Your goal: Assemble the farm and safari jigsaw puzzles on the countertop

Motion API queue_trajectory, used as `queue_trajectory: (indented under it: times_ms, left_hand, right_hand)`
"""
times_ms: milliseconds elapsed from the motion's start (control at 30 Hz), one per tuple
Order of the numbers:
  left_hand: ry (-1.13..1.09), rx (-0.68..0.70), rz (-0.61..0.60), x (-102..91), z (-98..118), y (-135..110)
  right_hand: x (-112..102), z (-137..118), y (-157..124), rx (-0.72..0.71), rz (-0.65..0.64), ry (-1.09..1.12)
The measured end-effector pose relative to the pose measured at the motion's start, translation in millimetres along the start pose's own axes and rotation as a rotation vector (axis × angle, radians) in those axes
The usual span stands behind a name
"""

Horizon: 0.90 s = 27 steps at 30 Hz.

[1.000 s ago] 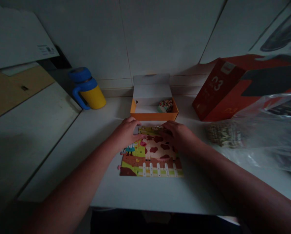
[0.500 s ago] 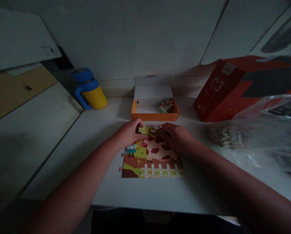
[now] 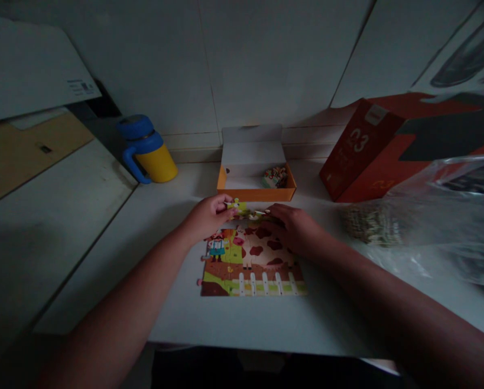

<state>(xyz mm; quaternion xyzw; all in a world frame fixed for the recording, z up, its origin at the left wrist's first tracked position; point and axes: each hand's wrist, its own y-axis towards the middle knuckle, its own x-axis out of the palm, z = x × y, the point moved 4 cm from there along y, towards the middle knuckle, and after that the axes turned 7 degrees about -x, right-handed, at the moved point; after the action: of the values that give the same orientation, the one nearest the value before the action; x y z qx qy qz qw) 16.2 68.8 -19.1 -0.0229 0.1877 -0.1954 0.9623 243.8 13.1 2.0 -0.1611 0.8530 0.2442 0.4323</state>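
A partly assembled jigsaw puzzle (image 3: pixel 262 254) with a spotted cow, a figure and a white fence lies flat on the table. Above its far edge, my left hand (image 3: pixel 207 216) pinches a yellow-green puzzle piece (image 3: pixel 237 206), held tilted. My right hand (image 3: pixel 293 224) is closed around the right end of more puzzle pieces (image 3: pixel 259 215), its fingers covering part of them. Whether the pieces in the two hands are still joined I cannot tell.
Behind the puzzle stands an open orange box (image 3: pixel 258 194) with loose puzzle pieces (image 3: pixel 274 177) inside. A blue and yellow mug (image 3: pixel 153 154) is at the back left. To the right are a red box (image 3: pixel 361 146) and a clear plastic bag (image 3: pixel 428 216) beside the right forearm.
My left hand has shifted slightly left and away from me, tilting its piece up. The figure in the puzzle shows more fully now. My right hand has barely moved.
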Motion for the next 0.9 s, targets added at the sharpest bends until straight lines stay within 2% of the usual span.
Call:
queue_trajectory:
  times_ms: [133, 300, 433, 533, 633, 767, 900]
  left_hand:
    - [0.13, 0.105, 0.007, 11.2, 4.4, -3.5]
    - [0.204, 0.209, -0.092, 27.8, 19.3, -14.2]
    - [0.116, 0.245, -0.127, 37.5, 28.6, -19.6]
    - [0.022, 0.241, -0.153, 44.3, 29.1, -19.2]
    - [0.037, 0.263, -0.075, 42.7, 27.4, -16.6]
    - [0.315, 0.305, 0.123, 29.7, 25.6, -13.8]
    - [0.574, 0.361, 0.1, 29.4, 21.0, -12.9]
  right_hand:
    - [-5.4, 0.1, -1.7, 0.063, 0.085, 0.085]
    - [-10.4, 2.9, -2.9, 0.07, 0.167, 0.115]
    - [-10.2, 1.3, -1.5, -0.019, 0.158, 0.105]
    - [-7.8, 0.9, -0.3, -0.026, 0.126, 0.068]
    - [-7.0, 3.2, 0.1, -0.002, 0.096, 0.0]
    - [-8.2, 10.5, -0.1, 0.047, 0.097, -0.076]
    - [-0.2, 13.3, 1.2, 0.013, 0.003, -0.1]
